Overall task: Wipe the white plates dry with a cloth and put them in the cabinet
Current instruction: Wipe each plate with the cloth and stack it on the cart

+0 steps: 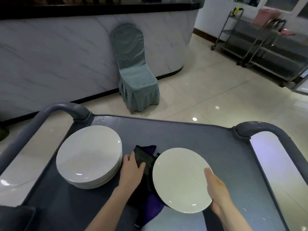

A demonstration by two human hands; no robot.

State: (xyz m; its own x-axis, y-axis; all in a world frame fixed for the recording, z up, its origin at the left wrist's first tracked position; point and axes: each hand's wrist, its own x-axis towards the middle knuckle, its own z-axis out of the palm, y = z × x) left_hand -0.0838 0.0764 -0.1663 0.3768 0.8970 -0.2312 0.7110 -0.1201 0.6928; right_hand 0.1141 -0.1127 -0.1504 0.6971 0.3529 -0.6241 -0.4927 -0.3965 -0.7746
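Note:
A stack of several white plates (89, 155) sits on the left of a grey cart top (216, 147). My right hand (216, 192) grips the right rim of a single white plate (180, 180), thumb on its face, holding it tilted over the cart. Between the stack and that plate lies a dark black and purple cloth (144, 157). My left hand (133, 167) grips the cloth, its fingers curled over the top of it. Part of the cloth runs under the held plate and is hidden.
The cart has raised grey tube handles at the far left (66, 109) and far right (260, 129). Beyond it stand a chair with a grey-green cover (135, 77) against a marble-look counter (66, 52), and steel trolleys (266, 47) at the far right on tiled floor.

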